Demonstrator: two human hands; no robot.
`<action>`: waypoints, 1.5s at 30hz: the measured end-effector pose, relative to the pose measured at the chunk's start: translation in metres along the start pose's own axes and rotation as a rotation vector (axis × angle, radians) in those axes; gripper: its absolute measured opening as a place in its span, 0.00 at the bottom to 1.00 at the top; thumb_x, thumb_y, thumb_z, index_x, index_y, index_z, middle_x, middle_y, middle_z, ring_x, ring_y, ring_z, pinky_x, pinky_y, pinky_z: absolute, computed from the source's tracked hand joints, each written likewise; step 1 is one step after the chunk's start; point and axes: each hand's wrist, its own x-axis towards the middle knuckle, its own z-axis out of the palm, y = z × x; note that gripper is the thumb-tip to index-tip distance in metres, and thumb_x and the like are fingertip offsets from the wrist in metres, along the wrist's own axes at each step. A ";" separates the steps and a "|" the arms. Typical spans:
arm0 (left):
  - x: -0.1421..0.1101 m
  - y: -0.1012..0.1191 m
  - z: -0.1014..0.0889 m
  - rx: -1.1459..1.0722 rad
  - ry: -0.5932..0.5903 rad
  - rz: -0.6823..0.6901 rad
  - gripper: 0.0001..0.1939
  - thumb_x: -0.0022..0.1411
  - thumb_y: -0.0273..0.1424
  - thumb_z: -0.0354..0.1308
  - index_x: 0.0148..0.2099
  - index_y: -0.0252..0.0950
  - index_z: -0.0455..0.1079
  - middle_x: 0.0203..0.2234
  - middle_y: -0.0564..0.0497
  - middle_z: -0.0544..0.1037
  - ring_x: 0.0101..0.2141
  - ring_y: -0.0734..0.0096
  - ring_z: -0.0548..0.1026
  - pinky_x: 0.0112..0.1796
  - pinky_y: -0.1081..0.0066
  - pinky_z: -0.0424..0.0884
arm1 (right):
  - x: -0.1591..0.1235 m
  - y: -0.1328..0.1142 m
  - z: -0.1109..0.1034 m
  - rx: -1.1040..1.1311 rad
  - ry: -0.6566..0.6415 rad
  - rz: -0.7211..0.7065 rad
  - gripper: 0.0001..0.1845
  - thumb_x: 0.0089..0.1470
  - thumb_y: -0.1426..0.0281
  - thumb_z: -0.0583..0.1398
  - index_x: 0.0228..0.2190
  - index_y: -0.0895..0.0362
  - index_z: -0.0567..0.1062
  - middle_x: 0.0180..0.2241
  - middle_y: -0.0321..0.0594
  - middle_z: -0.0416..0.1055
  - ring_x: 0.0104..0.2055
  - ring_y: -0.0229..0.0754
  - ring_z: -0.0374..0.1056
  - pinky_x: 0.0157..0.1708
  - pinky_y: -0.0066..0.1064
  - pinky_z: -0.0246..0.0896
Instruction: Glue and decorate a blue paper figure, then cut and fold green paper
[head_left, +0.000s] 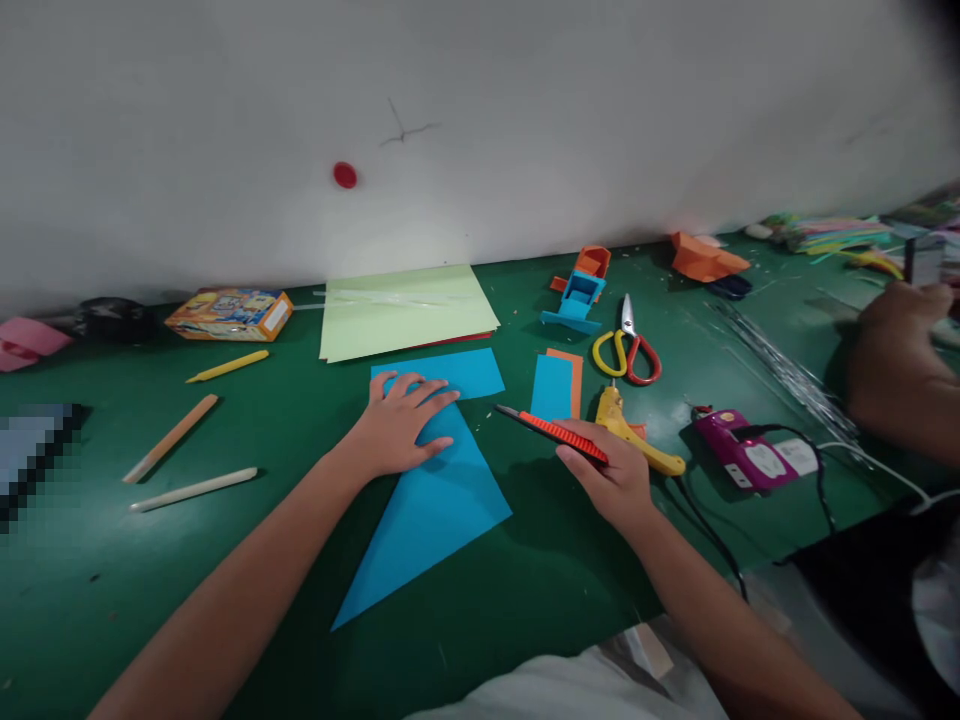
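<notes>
My left hand (401, 425) lies with fingers spread over blue paper. Beneath its palm is a folded, pointed blue sheet (442, 515), its tip toward me. A blue paper strip (469, 372) sits behind it, partly under the fingers. In my right hand (615, 475) is a red and black utility knife (559, 432), its dark front end pointing left toward the blue sheet and held above the table. Close behind that hand are small blue and orange paper pieces (552, 385), a yellow glue gun (645, 445) and scissors with yellow and red handles (628, 345).
Pale green sheets (401, 315) lie by the wall, near an orange box (230, 315). Folded paper models (581, 290) stand behind the scissors. A purple device (750, 450) with cables lies right. Another person's hand (900, 330) holds a phone. Several pens lie left.
</notes>
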 end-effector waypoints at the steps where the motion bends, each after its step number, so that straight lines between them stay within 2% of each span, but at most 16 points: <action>1: -0.002 -0.002 0.000 0.004 0.009 -0.006 0.31 0.70 0.51 0.51 0.70 0.46 0.62 0.69 0.45 0.64 0.65 0.41 0.58 0.64 0.38 0.41 | 0.000 -0.001 0.000 0.001 0.004 -0.006 0.17 0.64 0.55 0.60 0.44 0.52 0.82 0.37 0.41 0.83 0.32 0.46 0.78 0.31 0.33 0.73; 4: -0.010 -0.010 -0.002 0.015 0.031 -0.027 0.28 0.72 0.49 0.48 0.67 0.44 0.66 0.66 0.43 0.68 0.65 0.42 0.60 0.63 0.40 0.45 | 0.001 -0.001 0.000 0.000 0.011 -0.022 0.18 0.64 0.55 0.60 0.45 0.52 0.82 0.37 0.42 0.83 0.33 0.46 0.78 0.31 0.33 0.73; 8: -0.026 -0.021 -0.005 0.017 0.046 -0.032 0.24 0.74 0.44 0.46 0.64 0.44 0.71 0.61 0.44 0.74 0.61 0.48 0.67 0.63 0.45 0.50 | 0.000 0.000 0.000 -0.004 -0.001 -0.022 0.18 0.65 0.55 0.59 0.44 0.52 0.82 0.37 0.42 0.83 0.33 0.47 0.79 0.30 0.33 0.73; 15: -0.077 -0.037 -0.003 0.048 0.056 -0.113 0.25 0.74 0.43 0.44 0.63 0.43 0.73 0.61 0.44 0.75 0.59 0.48 0.71 0.60 0.46 0.55 | -0.005 -0.004 -0.003 0.066 0.036 -0.144 0.11 0.64 0.63 0.62 0.45 0.51 0.80 0.37 0.39 0.83 0.32 0.43 0.78 0.30 0.30 0.73; 19: -0.112 -0.041 -0.010 -0.032 0.001 -0.259 0.28 0.75 0.45 0.39 0.67 0.46 0.68 0.63 0.49 0.73 0.61 0.49 0.70 0.60 0.48 0.59 | -0.009 -0.006 -0.002 0.095 0.018 -0.236 0.12 0.63 0.67 0.63 0.48 0.50 0.79 0.36 0.39 0.82 0.32 0.44 0.78 0.27 0.30 0.71; 22: -0.135 -0.037 -0.016 -0.138 -0.102 -0.341 0.29 0.77 0.45 0.34 0.73 0.49 0.58 0.68 0.53 0.65 0.68 0.53 0.61 0.60 0.52 0.61 | -0.010 -0.006 -0.001 0.092 0.005 -0.250 0.13 0.62 0.68 0.63 0.49 0.49 0.79 0.36 0.39 0.82 0.32 0.44 0.78 0.28 0.31 0.71; 25: -0.149 -0.023 -0.011 -0.068 -0.190 -0.412 0.30 0.75 0.48 0.36 0.74 0.51 0.53 0.72 0.54 0.56 0.71 0.47 0.53 0.61 0.42 0.59 | -0.009 -0.006 -0.001 0.090 -0.003 -0.241 0.12 0.63 0.67 0.63 0.48 0.50 0.79 0.36 0.39 0.82 0.31 0.44 0.78 0.27 0.30 0.71; 27: -0.151 -0.009 -0.004 0.031 -0.164 -0.471 0.31 0.75 0.49 0.38 0.75 0.51 0.51 0.73 0.52 0.52 0.71 0.44 0.50 0.60 0.36 0.57 | -0.009 -0.006 -0.001 0.087 -0.010 -0.235 0.12 0.63 0.66 0.63 0.48 0.50 0.79 0.36 0.39 0.82 0.31 0.43 0.78 0.27 0.30 0.71; 32: -0.136 0.020 0.008 0.163 -0.076 -0.529 0.32 0.75 0.47 0.38 0.75 0.43 0.52 0.73 0.46 0.51 0.72 0.44 0.46 0.60 0.37 0.59 | -0.009 -0.006 -0.001 0.072 -0.017 -0.212 0.11 0.63 0.65 0.63 0.47 0.51 0.79 0.37 0.39 0.82 0.32 0.44 0.78 0.27 0.29 0.72; 36: -0.119 0.024 0.009 0.190 -0.035 -0.546 0.35 0.75 0.46 0.37 0.74 0.31 0.54 0.73 0.42 0.50 0.73 0.45 0.44 0.63 0.41 0.58 | -0.009 -0.005 -0.002 0.052 -0.006 -0.187 0.11 0.64 0.64 0.62 0.46 0.51 0.80 0.36 0.38 0.83 0.30 0.42 0.78 0.27 0.28 0.72; 39: -0.107 0.027 0.008 0.186 -0.044 -0.573 0.37 0.75 0.46 0.37 0.73 0.25 0.55 0.72 0.37 0.55 0.72 0.45 0.49 0.64 0.43 0.56 | -0.008 -0.005 -0.002 0.039 0.015 -0.167 0.10 0.64 0.64 0.63 0.46 0.51 0.80 0.37 0.37 0.83 0.31 0.42 0.78 0.29 0.28 0.72; 42: -0.100 0.037 0.004 0.149 -0.073 -0.565 0.38 0.75 0.48 0.37 0.73 0.24 0.56 0.71 0.35 0.56 0.71 0.45 0.54 0.64 0.44 0.57 | -0.008 -0.005 -0.003 0.028 0.022 -0.145 0.10 0.63 0.63 0.63 0.45 0.51 0.80 0.35 0.36 0.82 0.30 0.41 0.77 0.28 0.28 0.72; 45: -0.098 0.054 -0.004 0.075 -0.080 -0.473 0.34 0.76 0.47 0.37 0.71 0.31 0.61 0.70 0.39 0.62 0.69 0.46 0.57 0.63 0.45 0.59 | -0.009 -0.005 -0.003 0.025 0.020 -0.121 0.11 0.63 0.63 0.62 0.46 0.51 0.80 0.35 0.36 0.82 0.29 0.41 0.76 0.27 0.28 0.71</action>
